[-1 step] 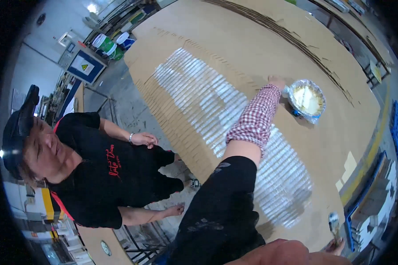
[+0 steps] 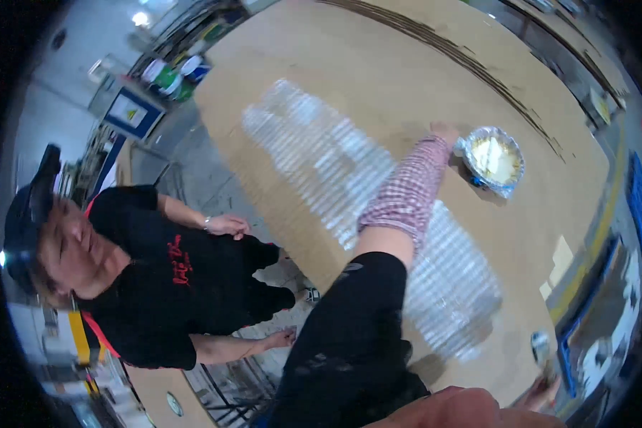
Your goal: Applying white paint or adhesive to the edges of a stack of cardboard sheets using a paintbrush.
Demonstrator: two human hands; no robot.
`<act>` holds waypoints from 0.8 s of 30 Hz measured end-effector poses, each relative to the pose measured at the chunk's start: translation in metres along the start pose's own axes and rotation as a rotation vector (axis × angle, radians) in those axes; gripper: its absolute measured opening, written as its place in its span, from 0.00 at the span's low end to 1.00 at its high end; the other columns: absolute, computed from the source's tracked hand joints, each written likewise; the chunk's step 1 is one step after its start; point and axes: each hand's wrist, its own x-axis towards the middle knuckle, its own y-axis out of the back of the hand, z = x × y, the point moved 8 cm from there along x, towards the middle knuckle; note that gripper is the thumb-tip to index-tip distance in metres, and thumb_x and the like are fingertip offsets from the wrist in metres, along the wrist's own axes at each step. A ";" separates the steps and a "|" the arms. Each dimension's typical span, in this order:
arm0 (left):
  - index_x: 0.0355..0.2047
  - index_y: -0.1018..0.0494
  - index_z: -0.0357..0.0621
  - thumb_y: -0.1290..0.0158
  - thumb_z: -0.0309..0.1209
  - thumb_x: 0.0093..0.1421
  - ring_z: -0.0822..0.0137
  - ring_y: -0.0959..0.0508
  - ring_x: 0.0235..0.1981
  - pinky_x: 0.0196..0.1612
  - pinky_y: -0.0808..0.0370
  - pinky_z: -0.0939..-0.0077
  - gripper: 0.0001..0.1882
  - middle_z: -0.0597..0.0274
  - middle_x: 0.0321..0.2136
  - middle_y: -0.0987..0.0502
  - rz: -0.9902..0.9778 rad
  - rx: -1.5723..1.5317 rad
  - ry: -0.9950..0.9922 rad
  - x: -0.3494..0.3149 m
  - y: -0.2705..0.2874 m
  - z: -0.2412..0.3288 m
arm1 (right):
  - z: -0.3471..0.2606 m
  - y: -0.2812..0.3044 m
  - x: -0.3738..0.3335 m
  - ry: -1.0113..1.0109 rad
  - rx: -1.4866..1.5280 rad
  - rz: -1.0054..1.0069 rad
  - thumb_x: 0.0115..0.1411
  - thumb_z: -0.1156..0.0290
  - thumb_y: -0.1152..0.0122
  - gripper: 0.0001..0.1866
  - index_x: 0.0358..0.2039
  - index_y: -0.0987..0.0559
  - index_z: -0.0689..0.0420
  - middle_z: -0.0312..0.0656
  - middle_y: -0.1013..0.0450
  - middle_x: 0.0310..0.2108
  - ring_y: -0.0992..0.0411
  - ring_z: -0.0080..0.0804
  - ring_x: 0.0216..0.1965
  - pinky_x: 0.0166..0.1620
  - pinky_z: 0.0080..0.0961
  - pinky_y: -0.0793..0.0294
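My left arm, in a dark sleeve and a red-and-white checked cuff [image 2: 410, 184], reaches across the broad brown board surface. At its end my left hand [image 2: 444, 133] is beside the rim of a plastic-lined bowl [image 2: 493, 162] holding a creamy, pale substance. Its fingers are too small and blurred to make out. At the lower right my right hand [image 2: 541, 392] is closed round the handle of a brush [image 2: 541, 347], whose pale head points away from me. Below my left forearm runs a shiny, wet-looking striped band [image 2: 321, 153] over overlapping brown cardboard strips [image 2: 267, 184].
A person in black [image 2: 185, 278] with a cap stands on the left by the board's edge. Stacked cardboard edges [image 2: 442, 46] curve along the far side. Buckets [image 2: 165, 77] and a blue-grey cabinet [image 2: 135, 110] stand far left; a blue-edged stack [image 2: 599, 321] lies right.
The picture has shifted slightly and is more blurred. My hands, the brush and the bowl hold nearly the same places.
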 end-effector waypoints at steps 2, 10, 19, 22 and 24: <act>0.36 0.22 0.46 0.55 0.42 0.55 0.52 0.24 0.41 0.45 0.28 0.60 0.18 0.51 0.38 0.23 -0.249 -0.257 -0.182 -0.016 -0.036 0.103 | -0.015 -0.017 0.000 -0.167 0.185 0.029 0.63 0.69 0.52 0.13 0.43 0.29 0.63 0.44 0.33 0.44 0.33 0.32 0.46 0.49 0.29 0.32; 0.46 0.27 0.53 0.50 0.30 0.54 0.54 0.33 0.54 0.58 0.45 0.45 0.17 0.56 0.48 0.28 -0.482 0.020 -0.330 -0.102 -0.015 0.236 | -0.078 -0.153 0.112 0.286 0.183 -0.211 0.63 0.63 0.49 0.14 0.33 0.23 0.62 0.38 0.27 0.34 0.28 0.22 0.34 0.35 0.19 0.25; 0.58 0.41 0.44 0.48 0.29 0.54 0.46 0.50 0.63 0.61 0.51 0.48 0.30 0.47 0.60 0.46 0.346 -0.450 -0.289 -0.257 0.132 0.258 | -0.026 -0.300 0.175 0.507 -0.543 -0.425 0.56 0.59 0.43 0.17 0.24 0.27 0.63 0.50 0.32 0.16 0.31 0.41 0.19 0.27 0.34 0.32; 0.59 0.45 0.35 0.53 0.33 0.60 0.48 0.52 0.64 0.63 0.56 0.54 0.29 0.42 0.61 0.48 0.467 -0.427 0.070 -0.382 0.140 0.184 | 0.005 -0.311 0.177 0.515 -0.541 -0.433 0.56 0.59 0.43 0.18 0.21 0.28 0.63 0.52 0.32 0.17 0.31 0.49 0.21 0.27 0.37 0.32; 0.61 0.51 0.33 0.60 0.38 0.65 0.45 0.56 0.65 0.65 0.60 0.54 0.30 0.38 0.62 0.54 0.421 -0.298 0.421 -0.467 0.128 0.136 | 0.015 -0.324 0.174 0.516 -0.508 -0.458 0.55 0.58 0.42 0.18 0.21 0.27 0.63 0.54 0.31 0.17 0.30 0.51 0.22 0.27 0.40 0.33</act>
